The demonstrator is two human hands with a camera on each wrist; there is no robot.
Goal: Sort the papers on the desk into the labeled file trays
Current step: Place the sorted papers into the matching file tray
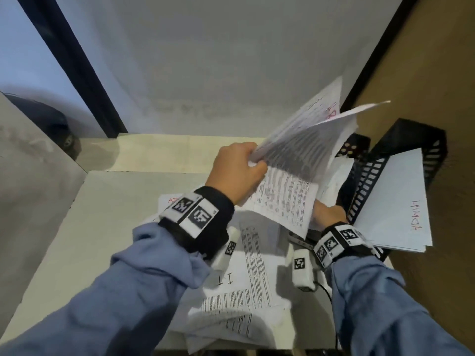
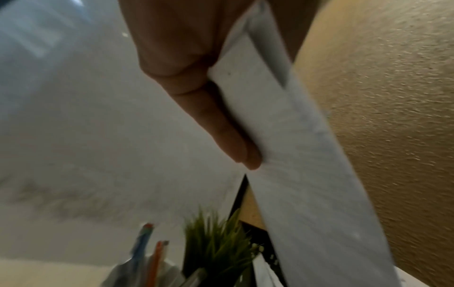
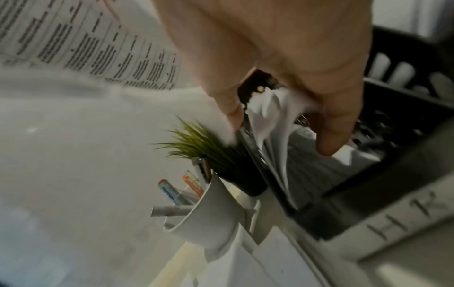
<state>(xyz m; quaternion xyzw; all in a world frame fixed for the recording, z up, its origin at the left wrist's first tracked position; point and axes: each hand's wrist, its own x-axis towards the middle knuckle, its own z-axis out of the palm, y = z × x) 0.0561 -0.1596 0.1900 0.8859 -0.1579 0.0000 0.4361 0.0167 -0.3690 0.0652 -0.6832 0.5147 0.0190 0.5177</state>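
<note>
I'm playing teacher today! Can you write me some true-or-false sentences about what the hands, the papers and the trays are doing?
1. The left hand holds a bunch of papers up in the air. True.
2. The right hand rests flat on the desk. False: it reaches into a black tray, its fingers on the papers there.
3. A green plant stands beside a white cup of pens. True.
4. The desk has no loose papers left. False: printed sheets lie under the arms.
5. The trays are red. False: they are black.

"IT" on a desk sheet [image 1: 226,278], "HR" on a tray label [image 3: 403,217], red "ADMIN" on a trayed sheet [image 1: 401,209]
</note>
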